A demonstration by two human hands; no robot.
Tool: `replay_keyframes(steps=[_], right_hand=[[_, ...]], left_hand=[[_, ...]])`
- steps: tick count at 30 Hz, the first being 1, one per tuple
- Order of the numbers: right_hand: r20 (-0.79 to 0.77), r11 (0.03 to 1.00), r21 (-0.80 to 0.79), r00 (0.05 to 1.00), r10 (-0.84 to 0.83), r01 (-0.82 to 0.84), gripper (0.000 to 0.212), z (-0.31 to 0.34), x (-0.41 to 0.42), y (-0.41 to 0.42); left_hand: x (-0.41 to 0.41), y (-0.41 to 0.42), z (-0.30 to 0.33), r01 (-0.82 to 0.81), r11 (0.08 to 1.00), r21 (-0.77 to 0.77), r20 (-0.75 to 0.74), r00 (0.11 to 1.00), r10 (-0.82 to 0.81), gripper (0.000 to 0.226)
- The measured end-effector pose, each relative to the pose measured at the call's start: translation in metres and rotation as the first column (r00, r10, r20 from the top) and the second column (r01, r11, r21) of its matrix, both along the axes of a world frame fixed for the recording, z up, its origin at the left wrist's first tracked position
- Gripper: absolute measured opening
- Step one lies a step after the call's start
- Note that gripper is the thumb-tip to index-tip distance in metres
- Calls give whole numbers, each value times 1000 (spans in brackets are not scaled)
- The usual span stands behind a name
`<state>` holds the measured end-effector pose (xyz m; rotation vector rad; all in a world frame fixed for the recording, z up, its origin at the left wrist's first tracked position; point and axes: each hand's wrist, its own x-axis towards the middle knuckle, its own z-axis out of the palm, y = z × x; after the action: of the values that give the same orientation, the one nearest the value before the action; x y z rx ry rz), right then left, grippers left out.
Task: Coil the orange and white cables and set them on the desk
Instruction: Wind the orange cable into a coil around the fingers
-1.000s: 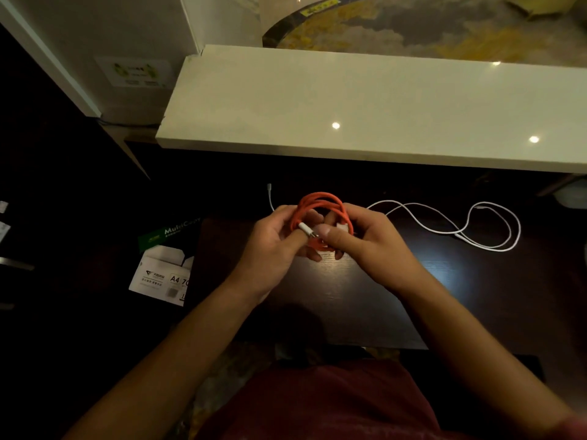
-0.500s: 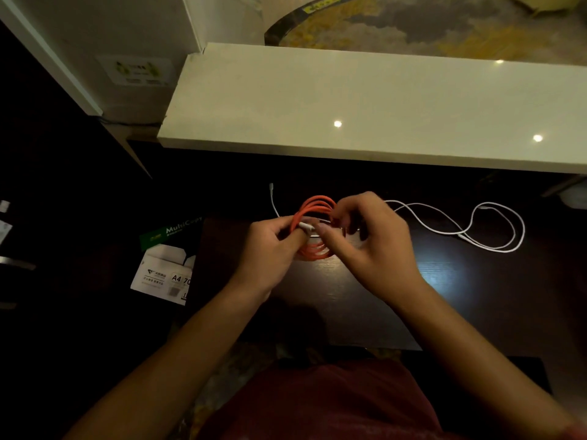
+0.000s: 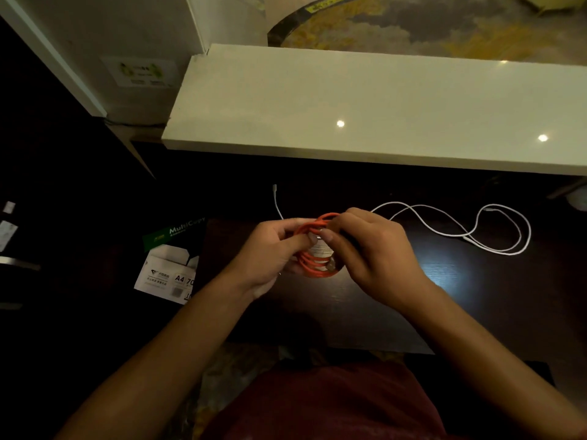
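Paper box (image 3: 168,271), lower left of frame beside desk (image 3: 476,296): flaps open, contents not discernible

Orange cable (image 3: 313,268): wound into small multi-loop coil, held above desk at frame centre between both hands

Left hand (image 3: 270,252): fingers curled round left side of coil, gripping

Right hand (image 3: 371,249): fingers bent, thumb and fingertips pinching coil at right side near white tag

White cable (image 3: 495,230): uncoiled, loose loops flat on desk, right of hands; one end runs behind hands to connector at upper centre

left hand (image 3: 270,249): fingers curled, pinching grip | right hand (image 3: 371,249): fingers curled, pinching grip | forearms converge mid-frame
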<state>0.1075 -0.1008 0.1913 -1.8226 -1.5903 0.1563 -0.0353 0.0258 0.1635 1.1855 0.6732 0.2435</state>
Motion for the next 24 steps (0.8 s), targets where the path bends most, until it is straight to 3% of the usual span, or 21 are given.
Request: replay_keyframes(steps=[3, 7, 11, 15, 19, 24], right_hand=[[26, 999, 41, 1000, -10, 9, 17, 0, -3, -5], [60, 995, -8, 994, -96, 96, 24, 2, -7, -5], [-216, 990, 17, 968, -130, 137, 29, 6, -8, -4], [-543, 965, -7, 809, -225, 263, 24, 6, -8, -3], [-653, 969, -220, 720, -233, 115, 15, -3, 2, 0], [-774, 977, -206, 602, -198, 57, 26, -5, 5, -1]], left_hand=[[1, 0, -3, -43, 997, 66, -27, 999, 45, 17], [-2, 6, -2, -25, 995, 93, 43, 999, 21, 15], [-1, 5, 6, -22, 992, 128, 99, 995, 9, 19], [1, 3, 12, -42, 987, 155, 107, 994, 25, 14], [-3, 3, 13, -27, 994, 106, 136, 991, 13, 21], [-10, 2, 13, 75, 996, 54, 146, 986, -83, 40]])
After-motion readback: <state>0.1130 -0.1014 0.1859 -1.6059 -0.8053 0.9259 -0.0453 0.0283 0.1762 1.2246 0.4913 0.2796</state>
